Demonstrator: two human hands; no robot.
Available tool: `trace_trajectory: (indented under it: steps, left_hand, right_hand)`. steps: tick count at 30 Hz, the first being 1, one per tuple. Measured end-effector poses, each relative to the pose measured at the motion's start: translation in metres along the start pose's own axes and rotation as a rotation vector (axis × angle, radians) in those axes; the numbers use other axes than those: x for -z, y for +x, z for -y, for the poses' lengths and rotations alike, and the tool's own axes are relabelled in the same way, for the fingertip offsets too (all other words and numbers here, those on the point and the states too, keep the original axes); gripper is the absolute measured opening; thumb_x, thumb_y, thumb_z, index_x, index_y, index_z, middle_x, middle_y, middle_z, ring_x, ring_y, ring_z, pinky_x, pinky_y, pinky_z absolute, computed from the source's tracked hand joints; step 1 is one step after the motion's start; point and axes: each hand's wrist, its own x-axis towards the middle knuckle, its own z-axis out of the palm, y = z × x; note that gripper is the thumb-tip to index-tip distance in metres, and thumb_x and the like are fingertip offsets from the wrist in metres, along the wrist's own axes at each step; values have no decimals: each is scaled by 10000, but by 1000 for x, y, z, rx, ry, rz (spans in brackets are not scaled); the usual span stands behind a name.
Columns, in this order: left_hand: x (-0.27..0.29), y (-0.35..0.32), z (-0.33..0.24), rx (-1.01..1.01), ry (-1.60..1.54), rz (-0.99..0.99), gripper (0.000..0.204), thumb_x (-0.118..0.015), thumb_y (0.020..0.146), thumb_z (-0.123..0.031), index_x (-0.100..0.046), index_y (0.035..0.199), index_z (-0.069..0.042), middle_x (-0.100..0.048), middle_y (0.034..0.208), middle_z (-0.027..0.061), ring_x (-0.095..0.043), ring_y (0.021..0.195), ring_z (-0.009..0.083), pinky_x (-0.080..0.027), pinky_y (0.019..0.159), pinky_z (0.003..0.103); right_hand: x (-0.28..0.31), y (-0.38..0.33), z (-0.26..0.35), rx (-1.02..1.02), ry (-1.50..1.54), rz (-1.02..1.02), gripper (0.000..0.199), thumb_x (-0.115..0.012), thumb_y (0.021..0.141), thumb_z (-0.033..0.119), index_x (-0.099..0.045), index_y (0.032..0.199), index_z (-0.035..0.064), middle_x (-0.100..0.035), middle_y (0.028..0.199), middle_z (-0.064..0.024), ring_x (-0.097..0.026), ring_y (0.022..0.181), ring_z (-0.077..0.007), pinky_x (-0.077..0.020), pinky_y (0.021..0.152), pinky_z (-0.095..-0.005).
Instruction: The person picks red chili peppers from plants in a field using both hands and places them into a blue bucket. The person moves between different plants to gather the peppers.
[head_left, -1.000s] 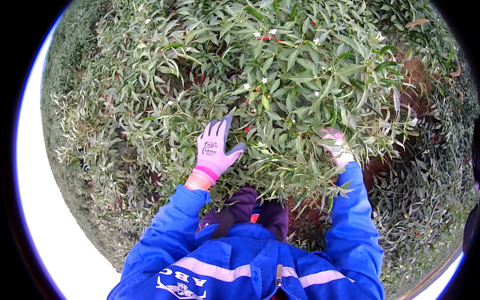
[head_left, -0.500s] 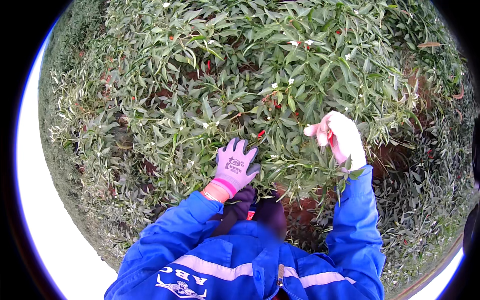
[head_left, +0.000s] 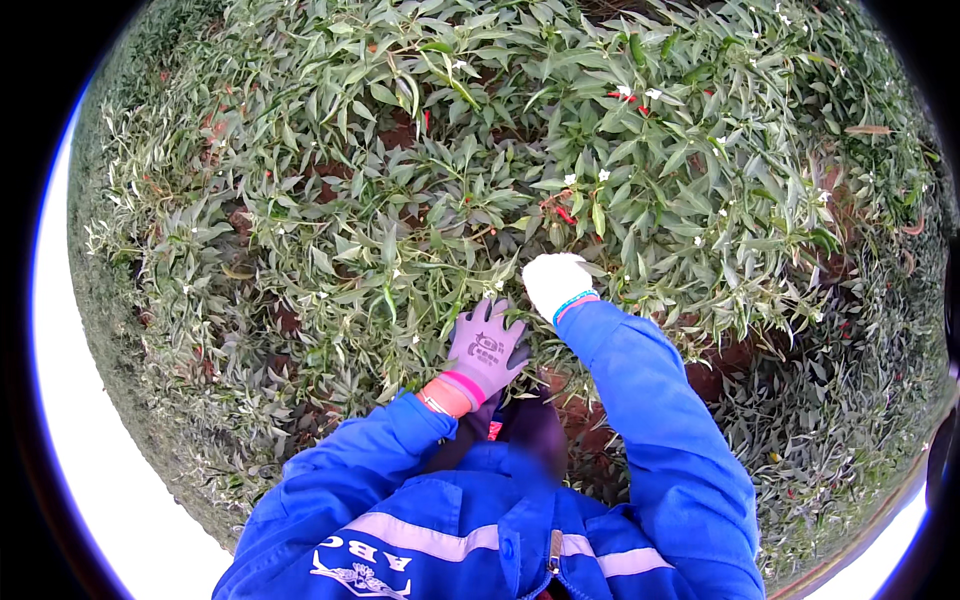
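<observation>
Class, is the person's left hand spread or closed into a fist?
Spread: on the left hand, gaps show between the fingertips, and the thumb stands out to the side.

An outdoor pepper field (head_left: pixel 580 420)
Dense leafy plants (head_left: pixel 640 225) with white flowers (head_left: pixel 604 175) and red peppers (head_left: pixel 566 214) spread over brown soil (head_left: pixel 706 382), meeting a bright sky (head_left: pixel 105 440).

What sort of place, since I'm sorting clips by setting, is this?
Most likely an outdoor field of chili peppers: leafy green plants spread widely around the person, with slim red peppers and small white flowers among the leaves.
</observation>
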Motion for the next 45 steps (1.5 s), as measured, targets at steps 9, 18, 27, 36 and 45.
trace_trajectory:
  steps: [9,18,27,36,45]
  left_hand:
    - [-25,-7,8,-29,-198,-184,457,-649,819,-443,-644,1157,-137,-454,1360,164,-414,1237,396,-407,986,511]
    - [-16,-10,10,41,-302,-64,553,-651,819,-450,-589,1245,-103,-438,1345,224,-395,1284,416,-415,1004,508]
    - [-18,-9,7,50,-198,32,594,-689,792,-422,-562,1267,-88,-420,1357,204,-390,1309,385,-456,988,477]
    - [-34,-11,13,96,-275,75,592,-690,798,-404,-570,1265,-61,-336,1469,180,-346,1355,397,-392,1062,480]
    - [-40,-9,13,84,-263,21,609,-661,808,-391,-531,1348,-142,-375,1460,128,-305,1386,354,-316,1106,500]
  right_hand:
    - [14,-30,-18,-447,816,-69,388,-601,893,409,-660,916,26,-681,851,-170,-654,860,-352,-494,794,-434]
    - [0,-41,-8,-337,840,-311,320,-592,885,194,-544,1195,129,-683,949,-161,-655,877,-357,-496,778,-451]
    - [-5,-46,-22,-204,854,-259,313,-596,902,247,-580,1196,139,-678,842,-134,-661,821,-321,-500,755,-425]
    - [32,-46,-38,-470,1665,-382,235,-563,918,124,-639,1096,-10,-623,713,-41,-565,604,-109,-455,579,-243]
    - [-74,-32,-101,-922,1533,-416,411,-727,800,213,-646,1058,-96,-599,712,-38,-465,526,-88,-370,477,-249]
